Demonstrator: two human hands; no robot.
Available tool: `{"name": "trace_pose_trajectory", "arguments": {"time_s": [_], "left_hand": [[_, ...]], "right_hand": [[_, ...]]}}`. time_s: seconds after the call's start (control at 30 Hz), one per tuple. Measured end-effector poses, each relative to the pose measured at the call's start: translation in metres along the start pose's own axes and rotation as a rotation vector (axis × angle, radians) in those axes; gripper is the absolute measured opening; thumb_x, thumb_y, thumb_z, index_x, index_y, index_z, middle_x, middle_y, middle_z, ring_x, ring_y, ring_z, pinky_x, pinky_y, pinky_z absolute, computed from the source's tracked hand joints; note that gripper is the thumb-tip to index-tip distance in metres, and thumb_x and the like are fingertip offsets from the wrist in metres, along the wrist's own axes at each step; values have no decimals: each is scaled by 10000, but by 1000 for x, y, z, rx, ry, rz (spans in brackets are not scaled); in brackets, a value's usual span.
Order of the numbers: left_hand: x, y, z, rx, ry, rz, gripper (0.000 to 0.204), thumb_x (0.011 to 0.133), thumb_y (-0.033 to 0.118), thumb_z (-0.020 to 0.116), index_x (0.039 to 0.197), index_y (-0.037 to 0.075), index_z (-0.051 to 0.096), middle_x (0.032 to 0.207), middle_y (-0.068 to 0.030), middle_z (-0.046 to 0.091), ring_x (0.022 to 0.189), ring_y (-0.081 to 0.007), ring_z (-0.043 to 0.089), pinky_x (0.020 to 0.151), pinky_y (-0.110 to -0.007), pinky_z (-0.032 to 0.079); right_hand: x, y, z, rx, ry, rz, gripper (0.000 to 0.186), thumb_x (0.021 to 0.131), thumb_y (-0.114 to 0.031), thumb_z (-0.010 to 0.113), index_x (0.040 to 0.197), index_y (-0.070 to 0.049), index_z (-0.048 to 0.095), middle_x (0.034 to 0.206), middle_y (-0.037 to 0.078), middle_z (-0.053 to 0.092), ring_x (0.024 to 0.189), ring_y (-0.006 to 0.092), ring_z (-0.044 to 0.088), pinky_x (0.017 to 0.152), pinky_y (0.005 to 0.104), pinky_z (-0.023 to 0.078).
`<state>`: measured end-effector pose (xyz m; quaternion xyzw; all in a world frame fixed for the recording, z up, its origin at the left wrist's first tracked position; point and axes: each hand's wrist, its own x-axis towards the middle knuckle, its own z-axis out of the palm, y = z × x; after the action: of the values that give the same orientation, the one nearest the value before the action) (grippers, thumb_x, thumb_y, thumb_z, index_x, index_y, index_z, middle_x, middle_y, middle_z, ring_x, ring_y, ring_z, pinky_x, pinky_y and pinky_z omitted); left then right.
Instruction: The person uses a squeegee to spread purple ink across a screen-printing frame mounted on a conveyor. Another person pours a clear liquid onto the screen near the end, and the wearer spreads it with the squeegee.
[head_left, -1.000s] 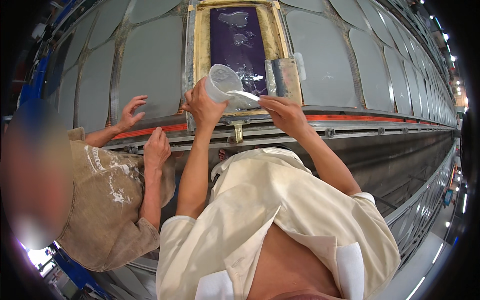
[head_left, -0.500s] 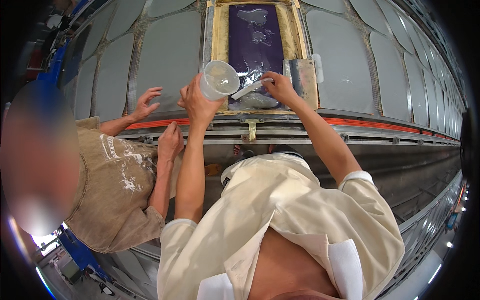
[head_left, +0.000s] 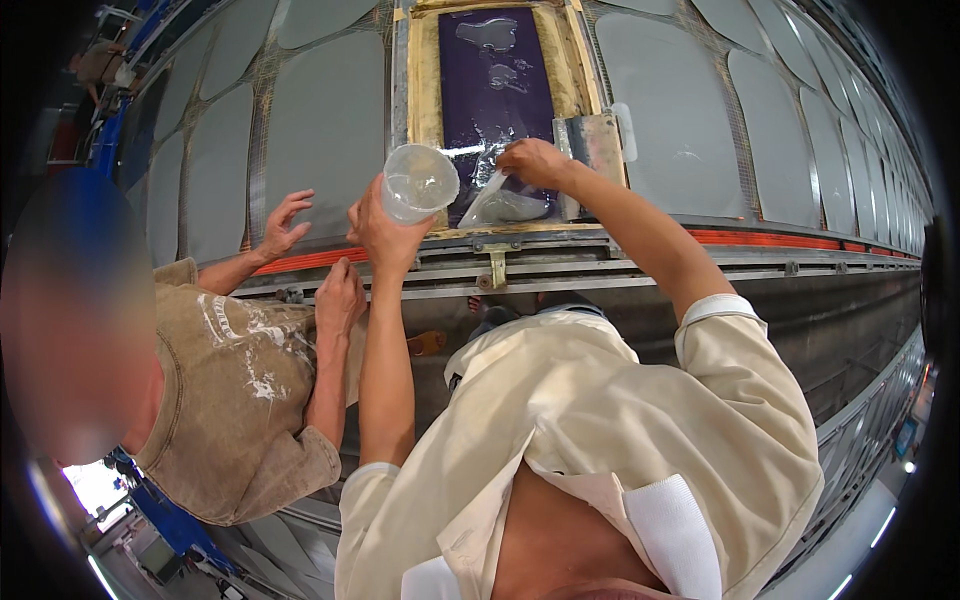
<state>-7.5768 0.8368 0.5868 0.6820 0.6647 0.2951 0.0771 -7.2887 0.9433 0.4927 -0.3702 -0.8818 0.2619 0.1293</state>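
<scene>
My left hand is closed around a translucent plastic cup, which leans to the right and has clear, wet-looking material inside. It is above the near left corner of a wood-edged printing screen with a dark purple mesh. My right hand pinches a white flat strip like a spatula, slanted down to the near end of the mesh. Its lower end is at a mound of clear paste. Shiny puddles of clear liquid lie farther up the mesh.
A metal-faced plate rests on the screen's right edge. Grey panels line the long table on both sides. An orange strip and metal rail run along its near edge. At left stands a co-worker in a brown shirt, hands near my left forearm.
My right hand has moved slightly left, and the spatula now points more steeply down into the paste. The cup sits a little lower in view. The whole scene has shifted slightly left.
</scene>
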Motion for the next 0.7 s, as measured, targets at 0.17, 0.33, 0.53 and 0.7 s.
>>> {"name": "trace_pose_trajectory", "arguments": {"time_s": [0.17, 0.33, 0.53, 0.7], "left_hand": [[-5, 7, 6, 51, -6, -7, 953, 548, 226, 948, 1400, 91, 544, 1298, -110, 645, 1242, -349, 508, 1035, -486, 398], [-5, -3, 23, -48, 33, 92, 944, 552, 217, 936, 1401, 102, 540, 1295, -101, 641, 1237, -348, 506, 1032, -497, 384], [-1, -9, 28, 54, -44, 126, 936, 598, 249, 899, 1441, 168, 501, 1420, -5, 581, 1239, -305, 480, 982, -524, 330], [0, -15, 45, 104, -59, 234, 932, 605, 264, 890, 1446, 185, 498, 1457, 48, 543, 1241, -297, 460, 961, -510, 328]], "right_hand": [[-54, -26, -38, -93, -72, 309, 80, 880, -119, 661, 904, -71, 720, 837, 159, 725, 840, 375, 705, 751, 486, 559], [-117, -59, -24, 216, 67, 632, 139, 854, -137, 717, 929, -31, 767, 797, 160, 739, 747, 306, 721, 703, 407, 561], [-128, -68, -37, 552, 234, 884, 176, 828, -126, 760, 935, 13, 780, 746, 133, 742, 655, 206, 728, 663, 330, 554], [-115, -96, -82, 372, 323, 775, 174, 841, -151, 748, 932, -6, 780, 731, 154, 726, 646, 276, 715, 664, 359, 553]]}}
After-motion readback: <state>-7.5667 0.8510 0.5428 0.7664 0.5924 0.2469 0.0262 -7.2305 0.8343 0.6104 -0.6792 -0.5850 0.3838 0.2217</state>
